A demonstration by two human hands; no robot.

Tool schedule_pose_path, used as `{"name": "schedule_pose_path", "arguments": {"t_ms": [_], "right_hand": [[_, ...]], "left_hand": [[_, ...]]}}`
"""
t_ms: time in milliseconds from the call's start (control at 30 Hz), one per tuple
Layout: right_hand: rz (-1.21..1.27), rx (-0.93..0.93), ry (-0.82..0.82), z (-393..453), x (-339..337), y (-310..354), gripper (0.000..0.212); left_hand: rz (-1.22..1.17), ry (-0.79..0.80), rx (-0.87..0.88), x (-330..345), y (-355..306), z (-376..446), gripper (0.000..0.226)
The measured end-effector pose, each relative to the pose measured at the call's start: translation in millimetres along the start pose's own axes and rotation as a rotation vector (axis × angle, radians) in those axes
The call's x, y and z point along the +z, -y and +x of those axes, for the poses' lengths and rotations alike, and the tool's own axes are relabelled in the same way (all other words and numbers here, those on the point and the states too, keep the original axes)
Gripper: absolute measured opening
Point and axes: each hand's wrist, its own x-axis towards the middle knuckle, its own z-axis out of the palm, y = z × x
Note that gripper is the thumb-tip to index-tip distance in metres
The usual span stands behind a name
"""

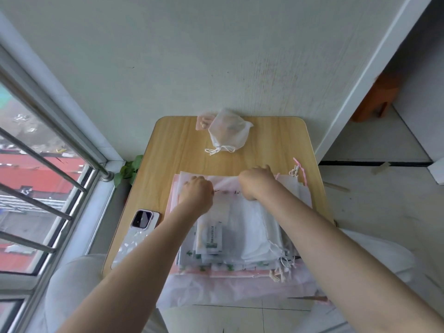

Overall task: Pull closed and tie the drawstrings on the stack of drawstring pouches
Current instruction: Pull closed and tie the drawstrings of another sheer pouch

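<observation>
My left hand and right hand curl over the far edge of the top pouch, fingers tucked out of sight beneath the knuckles, apparently pinching its thin fabric. The pouch tops the stack of pouches on the near half of the wooden table. As I judge it, the step goes best if I find both cords before pulling, draw them evenly and keep the layers below from lifting. The top pouch's long edge runs left to right; loose drawstrings trail at the stack's far right corner. One tied pouch sits by the wall, a phone left.
</observation>
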Motion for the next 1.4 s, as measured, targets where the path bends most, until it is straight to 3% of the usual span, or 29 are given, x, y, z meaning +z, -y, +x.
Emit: {"name": "schedule_pose_path", "arguments": {"t_ms": [100,167,267,333,433,500,600,767,867,933,967,1033,1100,1167,1267,1400], "right_hand": [[-0.005,-0.017,-0.078,-5.8,-2.3,-1.0,0.032],[-0.010,-0.035,-0.122,-8.2,-5.9,-0.1,0.029],[0.040,-0.091,-0.052,-14.8,-13.8,8.4,0.022],[0.140,-0.129,0.074,-20.0,-19.6,14.7,0.014],[0.231,-0.124,0.246,-22.9,-22.6,20.3,0.028],[0.168,-0.097,0.216,-22.1,-21.1,21.7,0.032],[0.166,-0.102,0.112,-21.8,-24.0,29.6,0.015],[0.335,-0.257,-0.008,-12.7,-24.0,56.5,0.019],[0.546,-0.270,-0.132,-11.2,-18.7,59.9,0.047],[0.597,-0.216,-0.086,-10.9,-14.8,54.1,0.057],[0.580,-0.203,-0.030,-10.6,-10.8,51.6,0.048],[0.529,-0.189,0.072,-8.6,0.2,49.0,0.019],[0.544,-0.207,0.091,-6.5,10.1,50.6,0.020],[0.611,-0.249,0.080,-7.8,13.5,55.6,0.013],[0.682,-0.277,0.075,-9.9,14.5,61.1,0.019],[0.806,-0.202,0.007,-4.4,24.5,55.5,0.030]], "left_hand": [[0.012,-0.018,-0.061,-15.0,3.4,-6.8,0.020],[0.041,0.149,-0.082,-25.2,10.6,-9.2,0.013],[0.105,0.440,-0.065,-31.3,22.2,-8.0,0.025],[0.032,0.419,-0.119,-32.1,33.6,-9.3,0.029],[-0.102,0.300,-0.219,-37.1,50.3,-16.6,0.022],[-0.150,0.289,-0.260,-38.9,59.2,-22.6,0.015],[-0.154,0.337,-0.182,-40.0,65.8,-30.3,0.026],[-0.557,0.195,-0.039,-45.7,49.0,-37.8,0.037],[-0.793,0.132,-0.155,-37.1,54.5,-41.0,0.024],[-0.918,0.108,-0.212,-29.9,63.4,-46.1,0.010],[-0.957,0.102,-0.228,-28.1,67.2,-50.5,0.004],[-1.078,0.138,-0.250,-26.5,71.7,-56.2,0.020],[-1.228,0.229,-0.239,-25.0,75.2,-58.3,0.037],[-1.319,0.291,-0.187,-25.2,76.6,-58.7,0.034],[-1.511,0.183,-0.283,-23.5,76.3,-52.3,0.027],[-1.994,0.005,-0.475,-23.0,82.1,-46.8,0.027]]}}
